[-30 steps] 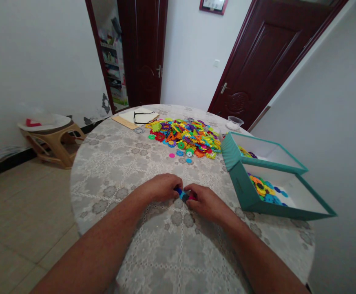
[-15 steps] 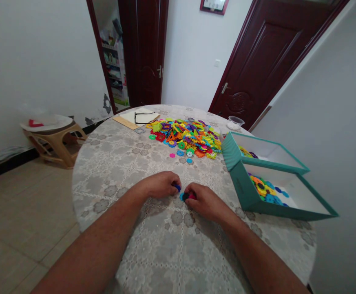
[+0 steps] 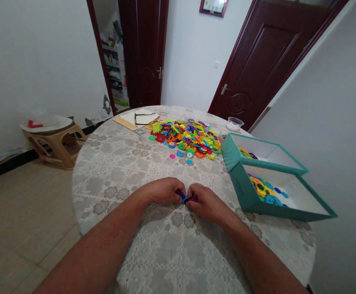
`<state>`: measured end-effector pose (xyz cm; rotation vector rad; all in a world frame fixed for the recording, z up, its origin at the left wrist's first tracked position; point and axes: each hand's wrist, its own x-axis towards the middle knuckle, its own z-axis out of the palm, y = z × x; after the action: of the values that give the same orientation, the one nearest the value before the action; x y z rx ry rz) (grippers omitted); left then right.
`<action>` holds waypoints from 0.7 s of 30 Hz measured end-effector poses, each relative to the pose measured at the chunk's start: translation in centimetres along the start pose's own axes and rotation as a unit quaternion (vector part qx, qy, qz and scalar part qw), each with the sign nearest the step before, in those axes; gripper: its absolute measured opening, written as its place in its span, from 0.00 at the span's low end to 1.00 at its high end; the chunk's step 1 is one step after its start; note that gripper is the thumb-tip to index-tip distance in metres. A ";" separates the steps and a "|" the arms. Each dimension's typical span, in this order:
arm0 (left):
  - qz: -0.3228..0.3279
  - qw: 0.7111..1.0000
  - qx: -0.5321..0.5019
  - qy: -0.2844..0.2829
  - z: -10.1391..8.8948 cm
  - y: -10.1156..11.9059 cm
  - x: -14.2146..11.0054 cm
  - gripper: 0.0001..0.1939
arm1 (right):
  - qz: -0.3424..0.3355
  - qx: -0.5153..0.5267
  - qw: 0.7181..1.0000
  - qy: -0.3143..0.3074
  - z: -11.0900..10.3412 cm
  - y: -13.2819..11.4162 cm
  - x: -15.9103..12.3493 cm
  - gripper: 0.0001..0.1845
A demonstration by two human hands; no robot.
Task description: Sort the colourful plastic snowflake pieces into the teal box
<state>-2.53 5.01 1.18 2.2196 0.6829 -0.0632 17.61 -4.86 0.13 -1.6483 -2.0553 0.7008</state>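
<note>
My left hand point(image 3: 172, 191) pinches a dark blue gear-shaped plastic disc point(image 3: 182, 196). Close against it, my right hand point(image 3: 203, 199) grips a small joined group of discs: a light blue one point(image 3: 184, 200), a black one point(image 3: 187, 200) and a pink one point(image 3: 193, 199), partly covered by the fingers. Both hands meet low over the tablecloth, and the dark blue disc touches the light blue one. Whether those two are joined I cannot tell. Beyond the hands lies a heap of colourful gear-shaped discs point(image 3: 186, 136).
At the right stands an open teal box point(image 3: 242, 188) with more discs in both halves. Behind the heap are glasses point(image 3: 144, 119) on paper and a clear plastic bowl point(image 3: 235, 122). A few single discs, one pink point(image 3: 172, 156), lie nearer me. A stool point(image 3: 57, 143) stands left of the table.
My left hand drew the dark blue disc away from the light blue one half a second ago, then came back against it. My right hand has hardly moved.
</note>
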 end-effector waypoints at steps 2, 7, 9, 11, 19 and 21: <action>-0.020 0.999 -0.004 0.033 0.2 0.2 0.0 0.10 | -0.007 0.008 1.000 -0.005 0.0 0.0 -0.1 0.05; -0.036 0.990 -0.118 0.070 0.3 0.4 0.0 0.10 | -0.011 0.030 0.999 0.044 0.3 0.1 0.0 0.04; -0.011 0.988 -0.131 0.087 0.2 0.5 -0.1 0.09 | -0.001 0.059 0.996 0.070 0.5 0.2 0.1 0.05; 0.011 0.985 -0.135 0.105 0.2 0.5 -0.1 0.08 | 0.009 0.084 0.992 0.091 0.7 0.3 0.3 0.08; 0.019 0.967 -0.234 0.103 0.8 -0.1 0.6 0.07 | -0.013 0.032 0.989 0.140 1.0 0.3 0.7 0.05; 0.027 0.969 -0.221 0.106 0.9 -0.2 0.8 0.09 | -0.029 0.020 0.988 0.153 0.1 0.1 0.5 0.05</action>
<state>-1.77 4.88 0.25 1.8248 0.6742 0.3301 17.47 -4.35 -0.04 -1.5577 -1.8506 0.4346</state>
